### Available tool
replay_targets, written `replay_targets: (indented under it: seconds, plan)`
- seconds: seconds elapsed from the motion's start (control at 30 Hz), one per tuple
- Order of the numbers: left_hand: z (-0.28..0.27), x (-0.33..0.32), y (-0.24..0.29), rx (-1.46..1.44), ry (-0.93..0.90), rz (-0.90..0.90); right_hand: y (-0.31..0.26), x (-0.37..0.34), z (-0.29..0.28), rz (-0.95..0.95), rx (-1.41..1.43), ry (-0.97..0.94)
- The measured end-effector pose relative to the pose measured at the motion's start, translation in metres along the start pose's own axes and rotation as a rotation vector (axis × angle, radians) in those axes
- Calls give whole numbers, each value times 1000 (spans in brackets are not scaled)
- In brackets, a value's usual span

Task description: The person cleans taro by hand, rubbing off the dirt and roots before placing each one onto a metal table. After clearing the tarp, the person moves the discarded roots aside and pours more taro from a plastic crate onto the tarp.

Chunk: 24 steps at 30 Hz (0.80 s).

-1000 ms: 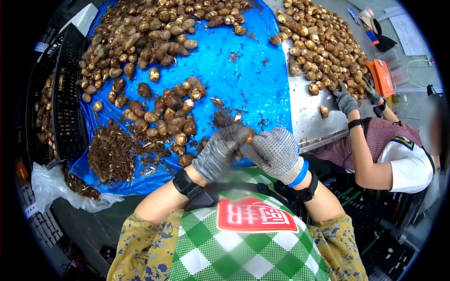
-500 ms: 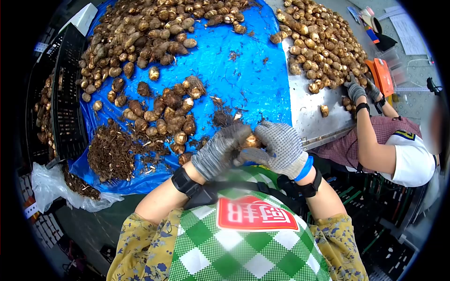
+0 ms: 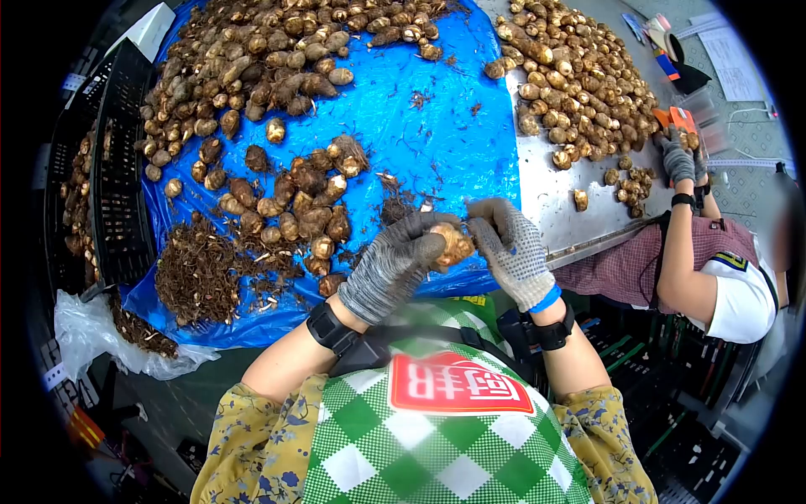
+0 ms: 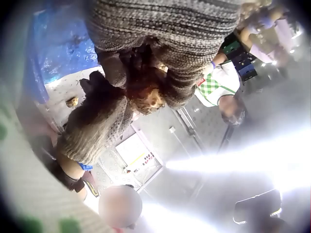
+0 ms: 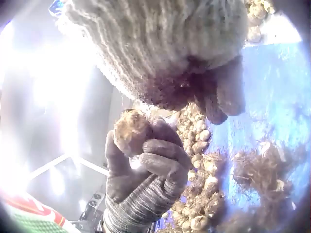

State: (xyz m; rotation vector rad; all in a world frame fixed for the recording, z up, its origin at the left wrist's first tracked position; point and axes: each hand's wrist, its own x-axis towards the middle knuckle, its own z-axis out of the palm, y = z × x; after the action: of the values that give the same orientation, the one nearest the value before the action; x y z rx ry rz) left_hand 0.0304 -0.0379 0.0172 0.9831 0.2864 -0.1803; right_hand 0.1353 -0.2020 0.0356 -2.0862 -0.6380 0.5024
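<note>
My gloved left hand (image 3: pixel 388 267) pinches a small taro (image 3: pixel 454 246) between thumb and fingers, in front of the apron. The taro is brown with pale, rough patches; the right wrist view shows its scruffy end (image 5: pixel 132 127) standing up out of the grip. Beside it, my gloved right hand (image 3: pixel 514 256) has loosely bent fingers pointing toward the taro and grips nothing. A group of brown taros (image 3: pixel 290 206) lies on the blue sheet (image 3: pixel 420 126) ahead of the left hand. Loose root fibres (image 3: pixel 199 273) form a heap farther left.
Larger taro piles sit at the back left (image 3: pixel 252 59) and on the metal table (image 3: pixel 541 193) at right (image 3: pixel 579 84). A black crate (image 3: pixel 126 176) stands at the left edge. Another gloved person (image 3: pixel 705 244) works at right, near a small taro cluster (image 3: pixel 631 185) and orange object (image 3: pixel 680 120).
The hands were together around the taro; now the right has drawn back slightly and the left holds it up in view. The other person's hands have moved back, exposing a small taro cluster.
</note>
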Motion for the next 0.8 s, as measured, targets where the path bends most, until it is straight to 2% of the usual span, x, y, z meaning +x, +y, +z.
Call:
replay_targets:
  seconds: [0.1,0.13,0.17,0.27,0.33,0.43,0.5,0.57,0.6,0.7,0.8]
  plan:
    - [-3,1,3,68,-18,-24,-7,0,-8,91,141,-43]
    - [-3,1,2,118,-18,1,-1,0,-10,-44,41,-38]
    - [-3,1,1,168,-19,27,-3,1,-12,-87,-3,-80]
    - [2,1,6,-186,-46,-95,-20,3,-19,-223,-181,-147]
    - [0,4,-2,-190,-100,-119,-34,5,-13,-326,-359,-124]
    - [0,4,-3,-80,-94,-101,-38,9,-11,-383,-603,-282]
    - [1,3,1,31,-61,-73,-32,4,-7,-478,-519,-238]
    - [-1,0,10,77,-29,-169,-28,-1,0,-546,-388,-170]
    - [-1,-1,12,99,-12,-216,-16,-1,8,-472,-128,-174]
    - [-1,-3,3,-43,-24,-35,-10,-8,-3,-240,-170,-81]
    - [0,0,-5,-171,28,1,-6,-7,-8,-202,-232,8]
